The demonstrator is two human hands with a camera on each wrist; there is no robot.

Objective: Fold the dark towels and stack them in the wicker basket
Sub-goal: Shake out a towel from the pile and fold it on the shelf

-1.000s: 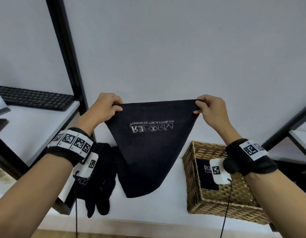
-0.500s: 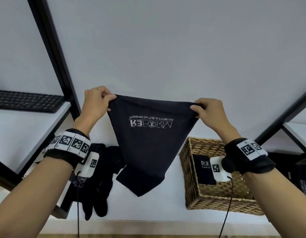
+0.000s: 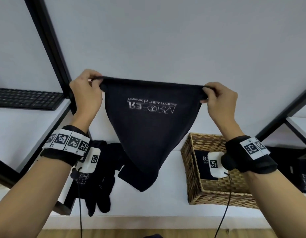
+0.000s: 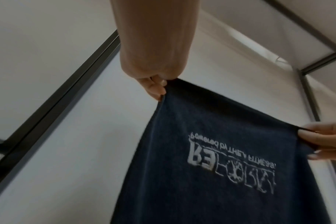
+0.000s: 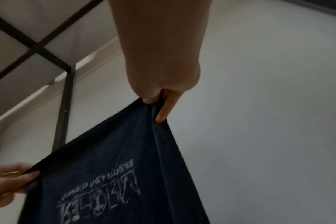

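Left hand (image 3: 86, 93): pinching held towel (image 3: 148, 133) corner.
Right hand (image 3: 221, 102): pinching opposite corner.
Held towel: hanging stretched, left of and above wicker basket (image 3: 215, 189) (logo upside down).
Folded towel (image 3: 203, 162): inside wicker basket.
Towel pile (image 3: 100, 170): left of wicker basket.

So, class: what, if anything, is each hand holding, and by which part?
Both hold one dark towel. The left hand pinches its top left corner, the right hand its top right corner; the rest hangs free.
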